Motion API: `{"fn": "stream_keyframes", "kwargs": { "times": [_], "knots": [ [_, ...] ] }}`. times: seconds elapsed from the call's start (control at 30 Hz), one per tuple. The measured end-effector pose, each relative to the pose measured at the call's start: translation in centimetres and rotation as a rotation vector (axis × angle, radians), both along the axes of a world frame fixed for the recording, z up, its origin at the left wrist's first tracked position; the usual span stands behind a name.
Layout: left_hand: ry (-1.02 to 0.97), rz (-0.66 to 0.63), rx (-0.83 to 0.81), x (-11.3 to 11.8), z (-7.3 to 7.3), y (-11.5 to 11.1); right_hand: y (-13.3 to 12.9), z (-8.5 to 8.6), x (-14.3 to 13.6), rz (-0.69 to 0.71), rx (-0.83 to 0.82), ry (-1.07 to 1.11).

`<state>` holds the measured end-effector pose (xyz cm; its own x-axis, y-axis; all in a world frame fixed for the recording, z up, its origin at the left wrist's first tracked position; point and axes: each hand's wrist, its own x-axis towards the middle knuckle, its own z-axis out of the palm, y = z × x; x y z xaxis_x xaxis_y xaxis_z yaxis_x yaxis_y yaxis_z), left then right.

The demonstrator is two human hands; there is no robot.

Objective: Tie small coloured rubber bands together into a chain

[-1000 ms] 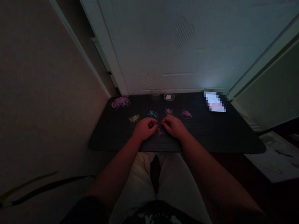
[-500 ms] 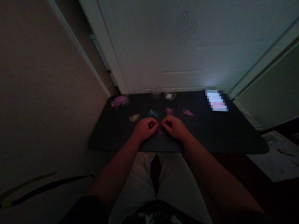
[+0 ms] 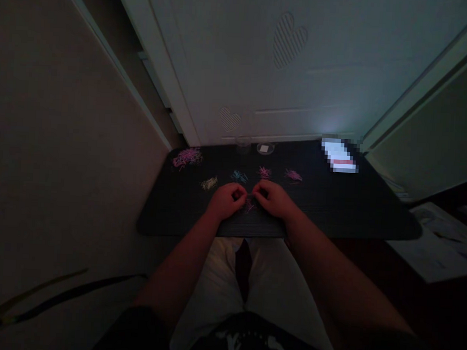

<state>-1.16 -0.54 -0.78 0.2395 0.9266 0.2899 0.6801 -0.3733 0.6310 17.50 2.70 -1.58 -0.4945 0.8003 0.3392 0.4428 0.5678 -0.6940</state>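
Both hands meet over the near middle of a dark table (image 3: 333, 211). My left hand (image 3: 227, 200) is closed in a pinch, thumb against forefinger. Facing it across a small gap, my right hand (image 3: 272, 199) is pinched too. Whatever lies between the fingertips is too small and dim to make out. Just below the fingertips is a small pile of thin pinkish-purple strips (image 3: 249, 206), partly hidden by the hands. Beyond the hands lie small piles of similar strips: yellowish (image 3: 209, 182), blue (image 3: 239, 176), pink (image 3: 264, 172) and pinkish-purple (image 3: 293, 175).
A larger mixed pink-purple pile (image 3: 187, 158) sits at the table's far left corner. Along the back edge stand a clear cup (image 3: 243, 145) and a round clear lid (image 3: 265, 148) with a white square. A lit, blurred screen (image 3: 339, 155) is at the back right. A white door (image 3: 231, 65) rises behind.
The hands stay almost in place; the right fingertips have drawn very slightly away from the left ones. The piles look unchanged.
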Motion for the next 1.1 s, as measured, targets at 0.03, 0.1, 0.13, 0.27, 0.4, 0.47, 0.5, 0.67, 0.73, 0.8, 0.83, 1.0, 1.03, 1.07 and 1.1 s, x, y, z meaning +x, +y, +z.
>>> {"fn": "stream_keyframes", "kwargs": {
  "times": [0.03, 0.1, 0.13, 0.27, 0.4, 0.47, 0.5, 0.67, 0.73, 0.8, 0.83, 1.0, 1.03, 1.07, 1.1],
  "knots": [
    [0.006, -0.003, -0.008, 0.0, 0.0, 0.0, 0.0, 0.0, 0.0, -0.006, -0.003, -0.002],
    [0.019, -0.006, -0.017, 0.0, 0.1, -0.1, 0.0, 0.0, 0.0, -0.008, -0.001, -0.006],
    [0.021, -0.004, -0.019, 0.0, 0.2, -0.1, 0.0, 0.0, 0.0, -0.008, 0.001, -0.008],
    [0.013, 0.009, -0.021, 0.0, 0.3, -0.1, 0.1, -0.1, 0.0, -0.009, 0.002, -0.010],
    [0.008, 0.025, -0.021, 0.1, 0.3, -0.1, 0.0, 0.0, 0.0, -0.004, -0.001, -0.003],
    [0.009, 0.036, -0.023, 0.1, 0.3, -0.1, -0.1, 0.1, 0.1, 0.015, -0.014, 0.007],
    [0.009, 0.039, -0.026, 0.1, 0.3, -0.1, -0.2, 0.2, 0.1, 0.025, -0.022, 0.010],
    [0.008, 0.037, -0.031, 0.1, 0.3, -0.1, -0.8, 0.7, -0.1, 0.048, -0.025, 0.000],
    [0.008, 0.041, -0.036, 0.1, 0.3, 0.0, -1.1, 0.8, -0.4, 0.047, -0.005, -0.015],
    [0.015, 0.039, -0.039, 0.1, 0.3, 0.0, -1.2, 0.8, -0.6, 0.028, 0.017, -0.034],
    [0.020, 0.037, -0.037, 0.1, 0.3, 0.0, -1.2, 0.7, -0.7, 0.015, 0.025, -0.041],
    [0.033, 0.033, -0.026, 0.1, 0.3, -0.1, -0.9, 0.3, -0.8, -0.008, 0.048, -0.043],
    [0.033, 0.032, -0.026, 0.1, 0.3, -0.1, -0.9, 0.2, -0.8, -0.008, 0.051, -0.041],
    [0.033, 0.028, -0.028, 0.1, 0.4, -0.1, -0.8, 0.2, -0.8, -0.008, 0.052, -0.039],
    [0.033, 0.025, -0.031, 0.1, 0.4, -0.1, -0.8, 0.2, -0.8, -0.008, 0.052, -0.038]
  ]
}}
